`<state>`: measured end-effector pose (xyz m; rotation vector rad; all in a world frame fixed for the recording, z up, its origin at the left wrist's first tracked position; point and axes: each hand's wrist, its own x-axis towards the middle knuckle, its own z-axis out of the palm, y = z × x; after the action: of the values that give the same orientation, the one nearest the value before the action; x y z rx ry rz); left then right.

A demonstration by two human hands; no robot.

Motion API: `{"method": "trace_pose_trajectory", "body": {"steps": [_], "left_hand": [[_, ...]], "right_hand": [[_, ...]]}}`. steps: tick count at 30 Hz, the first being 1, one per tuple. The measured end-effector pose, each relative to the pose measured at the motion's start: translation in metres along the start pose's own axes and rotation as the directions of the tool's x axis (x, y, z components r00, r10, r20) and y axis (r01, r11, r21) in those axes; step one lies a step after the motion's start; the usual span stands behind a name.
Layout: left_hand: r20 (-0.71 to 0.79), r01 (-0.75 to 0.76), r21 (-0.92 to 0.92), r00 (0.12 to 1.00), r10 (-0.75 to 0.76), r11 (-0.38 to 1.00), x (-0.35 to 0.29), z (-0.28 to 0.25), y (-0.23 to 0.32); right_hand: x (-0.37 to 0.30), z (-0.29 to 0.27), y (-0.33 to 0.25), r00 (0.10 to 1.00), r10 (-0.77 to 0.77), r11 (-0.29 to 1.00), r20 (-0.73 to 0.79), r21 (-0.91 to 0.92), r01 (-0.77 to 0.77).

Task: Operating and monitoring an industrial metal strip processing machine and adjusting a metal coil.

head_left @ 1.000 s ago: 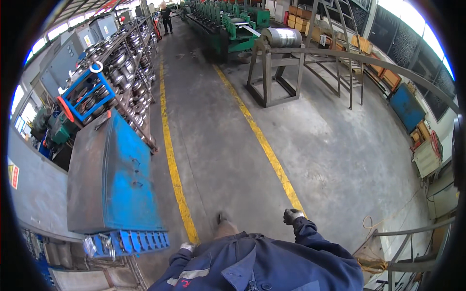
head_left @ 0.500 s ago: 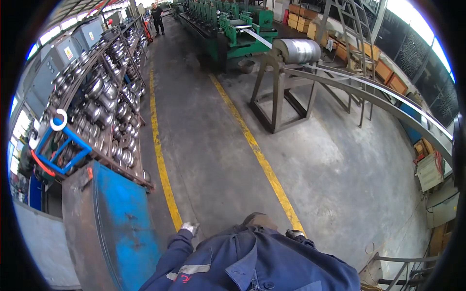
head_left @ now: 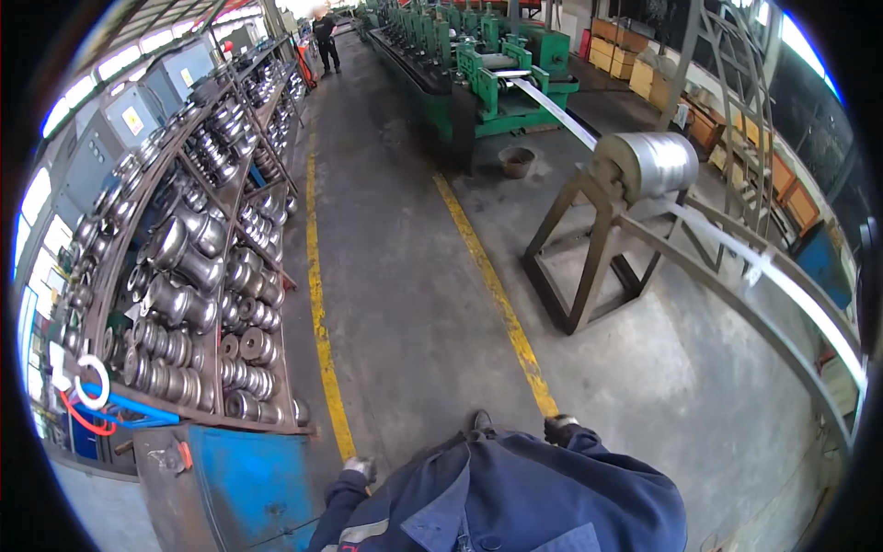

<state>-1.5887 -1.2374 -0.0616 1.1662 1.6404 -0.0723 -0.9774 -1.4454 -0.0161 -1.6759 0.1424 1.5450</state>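
I look down over my dark blue work jacket (head_left: pixel 515 501) at a grey concrete floor. My left hand (head_left: pixel 359 469), in a light grey glove, hangs by my side near the left yellow floor line (head_left: pixel 317 304) and holds nothing I can see. My right hand (head_left: pixel 558 427), in a dark glove, hangs by the end of the right yellow floor line (head_left: pixel 492 285); its fingers look curled, with nothing visible in them. A dark shoe tip (head_left: pixel 480 420) shows just ahead of my jacket.
A long rack of steel rollers (head_left: pixel 198 276) runs along the left, with a blue metal cabinet (head_left: pixel 244 483) at its near end. To the right stands a steel frame carrying a coil of metal strip (head_left: pixel 648 164), fed into green machinery (head_left: pixel 478 69). A person (head_left: pixel 324 37) stands far down the aisle.
The view has moved forward along the aisle and tilted up. The blue cabinet has slid to the lower left, the roller rack has come closer, and both hands stay at my sides.
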Motion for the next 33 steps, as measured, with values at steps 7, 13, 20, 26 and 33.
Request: {"method": "trace_pose_trajectory", "body": {"steps": [7, 13, 20, 26, 33], "left_hand": [[-0.037, -0.099, 0.470, 0.991, 0.132, 0.877, 0.026, -0.060, 0.155], [-0.100, -0.067, 0.401, 0.988, 0.116, 0.914, 0.213, -0.159, 0.220], [0.059, -0.281, 0.604, 0.949, 0.310, 0.746, 0.432, -0.346, 0.394], [-0.181, -0.167, 0.054, 0.968, 0.174, 0.984, 0.489, -0.441, 0.640], [-0.135, -0.338, 0.591, 0.853, 0.503, 0.732, 0.642, -0.521, 0.665]], "right_hand": [[0.113, 0.158, -0.270, 0.978, -0.210, 0.895, -0.007, -0.403, 0.189], [0.220, 0.286, -0.376, 0.984, -0.174, 0.778, -0.026, -0.616, 0.121], [0.295, 0.393, -0.464, 0.992, -0.107, 0.917, -0.060, -0.391, 0.075], [0.375, 0.505, -0.590, 0.992, -0.060, 0.853, -0.111, -0.521, -0.006], [0.553, 0.586, -0.755, 0.999, 0.036, 0.860, -0.024, -0.508, -0.043]]}}
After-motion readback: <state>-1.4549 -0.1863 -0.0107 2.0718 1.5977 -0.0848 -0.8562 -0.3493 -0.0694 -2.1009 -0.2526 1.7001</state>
